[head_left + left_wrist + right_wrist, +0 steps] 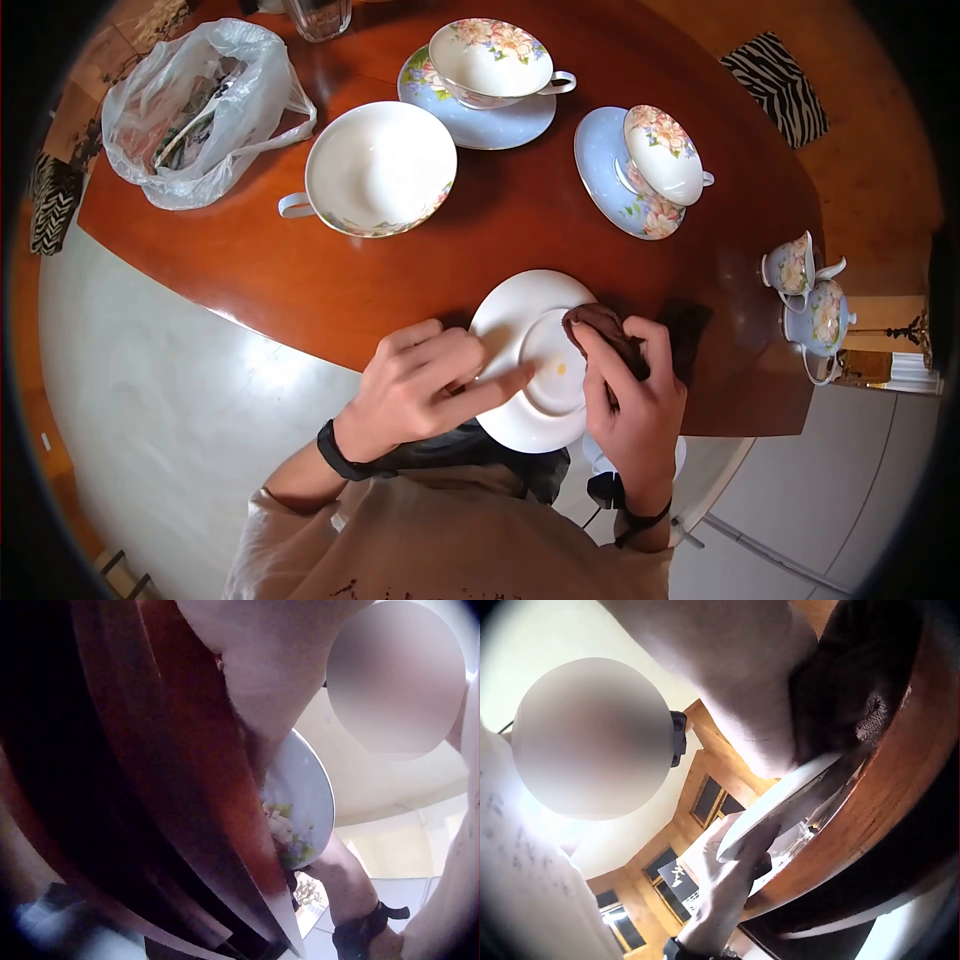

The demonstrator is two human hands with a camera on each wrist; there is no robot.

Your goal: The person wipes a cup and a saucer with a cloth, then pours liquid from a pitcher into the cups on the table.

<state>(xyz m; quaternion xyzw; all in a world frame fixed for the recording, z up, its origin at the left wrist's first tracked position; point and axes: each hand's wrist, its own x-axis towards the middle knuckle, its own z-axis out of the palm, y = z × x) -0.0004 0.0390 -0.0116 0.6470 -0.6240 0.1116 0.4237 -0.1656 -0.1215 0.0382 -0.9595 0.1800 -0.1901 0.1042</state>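
A white plate is tilted near the table's front edge, with a small yellowish mark in its central ring. At its left rim my left hand grips it, one digit stretched over the face and other fingers curled by the rim. My right hand pinches a dark brown cloth against the right side of the plate. In the left wrist view, flowers show on the underside of the plate. The right wrist view has the plate nearly edge-on, my left hand at its far side.
Behind the plate on the red-brown table are a large cup, a cup on a blue saucer and another cup on a saucer. A plastic bag lies left; a floral teapot and small jug stand right.
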